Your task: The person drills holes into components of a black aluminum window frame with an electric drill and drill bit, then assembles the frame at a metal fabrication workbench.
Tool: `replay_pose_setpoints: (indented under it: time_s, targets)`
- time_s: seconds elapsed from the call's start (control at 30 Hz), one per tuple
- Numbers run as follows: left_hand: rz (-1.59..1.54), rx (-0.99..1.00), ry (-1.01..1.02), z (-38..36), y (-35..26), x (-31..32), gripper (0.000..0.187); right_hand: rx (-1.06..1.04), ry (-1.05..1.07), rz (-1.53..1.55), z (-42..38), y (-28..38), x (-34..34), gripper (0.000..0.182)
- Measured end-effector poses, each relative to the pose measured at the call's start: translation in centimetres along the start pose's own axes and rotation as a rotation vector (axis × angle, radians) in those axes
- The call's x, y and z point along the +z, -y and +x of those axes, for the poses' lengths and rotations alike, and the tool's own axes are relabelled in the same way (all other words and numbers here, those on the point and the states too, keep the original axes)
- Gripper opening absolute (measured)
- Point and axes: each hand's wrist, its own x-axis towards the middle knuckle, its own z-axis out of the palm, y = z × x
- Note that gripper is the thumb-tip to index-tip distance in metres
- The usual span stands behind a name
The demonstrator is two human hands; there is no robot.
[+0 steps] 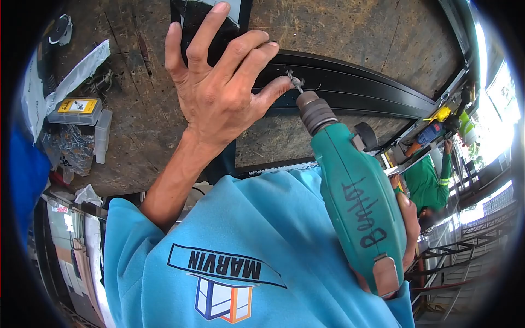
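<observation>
A green power drill (355, 202) with handwriting on its housing is gripped by my right hand (410, 227), which is mostly hidden behind the tool. Its dark metal chuck (317, 113) holds a bit (298, 86) whose tip meets a black metal profile (350, 87). Pale shavings (290, 73) cling around the bit. My left hand (221, 93) lies over the profile with fingers spread, its thumb stretched out right beside the bit. Nothing shows in that hand. Under its fingertips is a dark, glossy piece (210, 24).
On the worn wooden bench (131, 126) at left are a yellow-labelled plastic case (76, 111), a clear box of small fasteners (74, 147) and a torn wrapper (79, 71). Another power tool (429, 133) lies at right. Beyond it is a co-worker in green (424, 183).
</observation>
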Motion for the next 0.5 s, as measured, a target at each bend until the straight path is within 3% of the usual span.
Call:
replay_pose_setpoints:
  time_s: [0.17, 0.33, 0.47, 0.5]
  targets:
    - [-0.013, -0.005, 0.000, 0.0, 0.0, -0.1, 0.038, 0.051, -0.023, 0.008, -0.2, 0.3, 0.2, 0.061]
    - [-0.022, -0.004, -0.010, -0.1, 0.1, 0.1, 0.039, 0.055, -0.013, 0.001, -0.3, -0.1, -0.1, 0.076]
    - [-0.023, -0.008, -0.009, -0.2, 0.1, 0.2, 0.039, 0.065, -0.018, 0.030, 0.2, -0.1, -0.1, 0.073]
    - [-0.024, -0.008, -0.004, -0.2, 0.1, 0.1, 0.038, -0.068, 0.056, -0.075, 0.8, -0.5, -0.6, 0.080]
